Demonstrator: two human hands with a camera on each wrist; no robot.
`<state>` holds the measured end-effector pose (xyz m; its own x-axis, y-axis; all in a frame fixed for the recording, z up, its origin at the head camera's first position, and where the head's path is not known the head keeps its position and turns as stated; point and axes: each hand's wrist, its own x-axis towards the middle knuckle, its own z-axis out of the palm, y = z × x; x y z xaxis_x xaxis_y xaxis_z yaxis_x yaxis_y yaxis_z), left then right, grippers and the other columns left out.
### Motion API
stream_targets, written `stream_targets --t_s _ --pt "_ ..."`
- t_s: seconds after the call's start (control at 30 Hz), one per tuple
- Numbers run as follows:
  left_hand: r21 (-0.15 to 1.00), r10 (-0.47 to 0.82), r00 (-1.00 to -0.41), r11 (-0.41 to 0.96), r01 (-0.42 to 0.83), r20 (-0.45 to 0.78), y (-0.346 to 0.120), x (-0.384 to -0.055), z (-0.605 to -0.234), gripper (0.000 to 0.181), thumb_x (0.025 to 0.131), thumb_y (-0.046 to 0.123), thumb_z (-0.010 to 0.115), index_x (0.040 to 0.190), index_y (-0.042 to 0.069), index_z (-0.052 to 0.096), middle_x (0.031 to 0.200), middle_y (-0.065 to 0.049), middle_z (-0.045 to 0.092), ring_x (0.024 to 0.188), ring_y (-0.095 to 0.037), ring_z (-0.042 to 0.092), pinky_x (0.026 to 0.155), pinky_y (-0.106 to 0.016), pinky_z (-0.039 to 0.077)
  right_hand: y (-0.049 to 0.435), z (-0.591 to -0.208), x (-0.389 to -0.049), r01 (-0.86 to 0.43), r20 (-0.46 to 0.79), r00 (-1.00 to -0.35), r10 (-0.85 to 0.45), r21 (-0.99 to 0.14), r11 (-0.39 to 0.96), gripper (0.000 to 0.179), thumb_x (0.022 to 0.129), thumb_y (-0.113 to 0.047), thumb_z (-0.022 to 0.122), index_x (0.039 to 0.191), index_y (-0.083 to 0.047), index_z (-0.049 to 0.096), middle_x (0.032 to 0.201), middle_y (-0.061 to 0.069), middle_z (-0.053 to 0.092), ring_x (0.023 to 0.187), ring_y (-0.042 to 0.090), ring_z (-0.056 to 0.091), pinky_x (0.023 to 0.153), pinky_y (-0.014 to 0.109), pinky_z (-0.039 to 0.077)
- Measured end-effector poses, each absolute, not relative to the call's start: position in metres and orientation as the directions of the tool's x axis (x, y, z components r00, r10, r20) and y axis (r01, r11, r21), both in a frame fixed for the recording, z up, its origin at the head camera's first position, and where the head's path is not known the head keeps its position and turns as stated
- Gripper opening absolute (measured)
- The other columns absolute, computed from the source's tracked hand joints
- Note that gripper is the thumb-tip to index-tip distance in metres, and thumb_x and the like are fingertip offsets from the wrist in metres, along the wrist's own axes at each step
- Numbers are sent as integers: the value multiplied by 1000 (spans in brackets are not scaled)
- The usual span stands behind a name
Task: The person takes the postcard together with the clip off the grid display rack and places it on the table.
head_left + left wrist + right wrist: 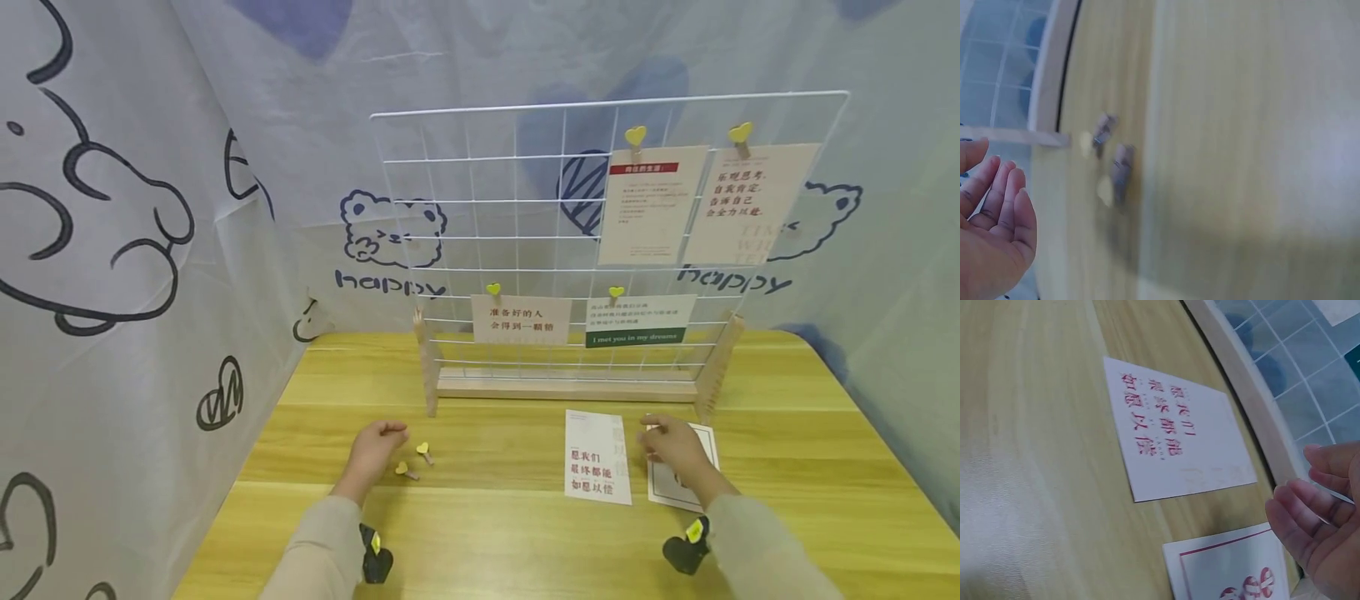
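One yellow-heart clip (423,451) lies just right of my left grip (369,454), its long axis running mostly away from me, heart at the far end; a nearer clip (406,472) slants more sideways, heart toward that grip. I see both grips with fingers loosely bent, holding nothing. A white card (597,462) lies just left of my right grip (678,450), long axis near to far, red text upright to me. A bordered card (663,488) sits partly beneath that grip, also lengthwise; I cannot tell whether they touch. Bare table (495,525) stretches between clips and white card; beyond both grips runs a wooden base bar (566,389).
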<state>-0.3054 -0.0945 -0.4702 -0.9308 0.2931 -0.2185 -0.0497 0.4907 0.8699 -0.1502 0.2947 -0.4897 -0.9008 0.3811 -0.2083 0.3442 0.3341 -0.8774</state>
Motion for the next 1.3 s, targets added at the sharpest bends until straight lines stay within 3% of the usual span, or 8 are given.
stream_targets --t_s 0.13,0.37,0.6,0.93,1.17,1.3 --pt "893 321 -927 450 -29 -192 -86 -307 -460 31 87 17 50 111 -4 51 107 -16 53 99 -30 48 84 -42 40 297 -478 -153 307 -166 -912 375 -882 357 39 85 -8 46 118 12 40 91 23 54 82 32 54 69 33 49" --pt "921 360 -916 389 -27 -179 -70 -313 -439 29 87 16 50 110 -2 52 106 -15 53 99 -27 48 87 -41 39 302 -458 -158 196 -63 -938 341 -907 374 36 88 -7 45 117 14 40 97 26 53 80 25 55 70 34 49" --pt "937 393 -910 350 15 -132 -54 -320 -414 27 86 15 51 109 0 53 108 -16 52 100 -27 48 86 -39 39 303 -438 -168 150 1 -938 348 -901 408 36 86 -4 43 118 12 41 96 28 53 85 35 54 70 34 49" --pt "938 428 -901 335 89 -68 -23 -324 -380 26 85 17 53 108 4 55 105 -10 54 99 -23 49 85 -36 40 304 -408 -173 120 29 -938 346 -908 401 38 88 -9 47 120 10 39 100 28 51 90 37 52 76 37 47" --pt "944 455 -889 314 103 -55 -10 -324 -362 28 85 17 54 109 3 54 106 -9 53 98 -22 49 85 -34 40 307 -388 -176 88 60 -939 340 -911 403 40 87 -12 50 120 8 40 102 26 50 86 31 54 73 31 48" --pt "947 475 -879 297 121 -37 -5 -325 -356 26 85 16 54 108 4 54 105 -9 53 98 -22 48 85 -34 40 307 -381 -176 101 42 -937 347 -918 382 43 87 -15 50 122 7 39 107 26 48 92 33 52 76 33 47"
